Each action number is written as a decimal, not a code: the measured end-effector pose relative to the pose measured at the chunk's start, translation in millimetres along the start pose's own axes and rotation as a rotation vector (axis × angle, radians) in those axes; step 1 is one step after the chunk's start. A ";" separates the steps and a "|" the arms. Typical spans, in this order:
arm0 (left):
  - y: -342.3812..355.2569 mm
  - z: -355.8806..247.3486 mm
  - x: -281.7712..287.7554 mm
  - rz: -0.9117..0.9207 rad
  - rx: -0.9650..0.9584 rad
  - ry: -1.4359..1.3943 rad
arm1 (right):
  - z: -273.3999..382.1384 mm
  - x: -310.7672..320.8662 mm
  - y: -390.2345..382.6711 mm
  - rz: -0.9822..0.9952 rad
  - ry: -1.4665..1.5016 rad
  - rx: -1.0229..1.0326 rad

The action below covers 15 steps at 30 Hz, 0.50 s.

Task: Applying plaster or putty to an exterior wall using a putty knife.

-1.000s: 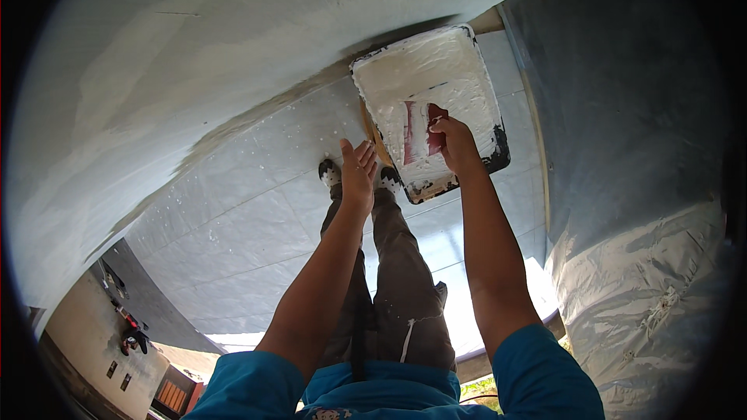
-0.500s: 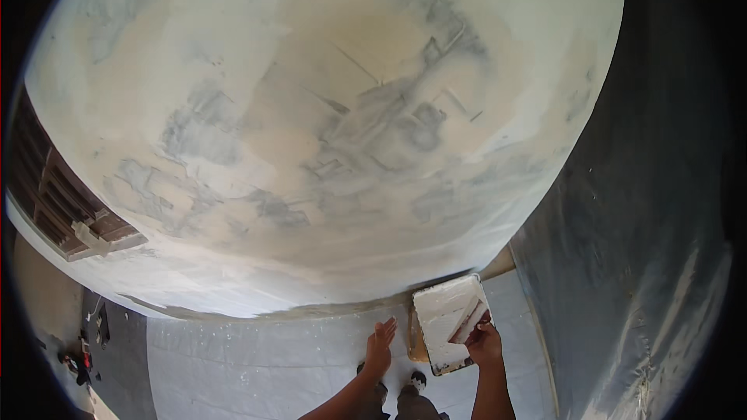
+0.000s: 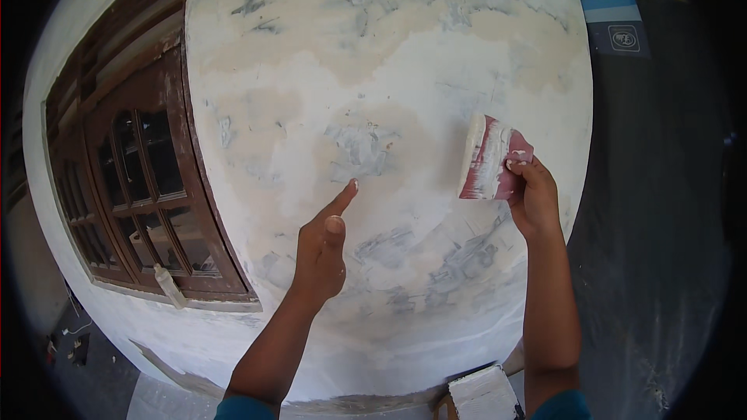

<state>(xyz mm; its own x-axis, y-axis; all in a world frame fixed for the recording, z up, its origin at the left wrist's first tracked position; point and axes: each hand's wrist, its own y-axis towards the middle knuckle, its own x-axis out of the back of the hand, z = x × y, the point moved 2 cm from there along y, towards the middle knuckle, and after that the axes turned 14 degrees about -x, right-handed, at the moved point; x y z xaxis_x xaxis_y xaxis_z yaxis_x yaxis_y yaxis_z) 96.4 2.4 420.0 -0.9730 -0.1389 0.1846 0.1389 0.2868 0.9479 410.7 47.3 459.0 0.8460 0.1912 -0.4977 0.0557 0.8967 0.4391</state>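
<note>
In my right hand [image 3: 537, 198] is a dark red putty spreader [image 3: 515, 173], with thumb and fingers closed on its right end. White putty streaks its face and coats its left edge, which faces the wall [image 3: 436, 70]. Lower and to the left is my left hand [image 3: 320, 253], empty, index finger stretched upward and thumb apart. Its fingertip, smudged white, overlaps the lower side of a grey-white patch [image 3: 359, 148] on the wall; whether it touches I cannot tell. Beige and grey patches cover the wall.
A brown wooden window [image 3: 148, 179] with glass panes is set in the wall at left, a pale bottle [image 3: 168, 286] on its sill. Below, a putty-covered white board [image 3: 484, 397] lies near the wall's foot. A dark sheet [image 3: 646, 210] hangs along the right.
Both hands have risen from low down by the board to in front of the wall, the spreader still in the right. The view has tilted up, bringing in more window and some sky.
</note>
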 end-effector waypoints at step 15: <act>81.8 -4.5 108.5 0.156 -0.215 0.070 | 27.4 -235.9 125.1 -0.591 -1.612 1.207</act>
<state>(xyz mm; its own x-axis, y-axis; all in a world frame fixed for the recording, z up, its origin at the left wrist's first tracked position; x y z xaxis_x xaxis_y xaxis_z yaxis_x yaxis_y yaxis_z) 3.0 6.6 518.7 -0.9227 -0.1759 0.3432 0.3295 0.1026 0.9386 232.6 103.5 651.8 0.1670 -0.9826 -0.0812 0.1014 -0.0648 0.9927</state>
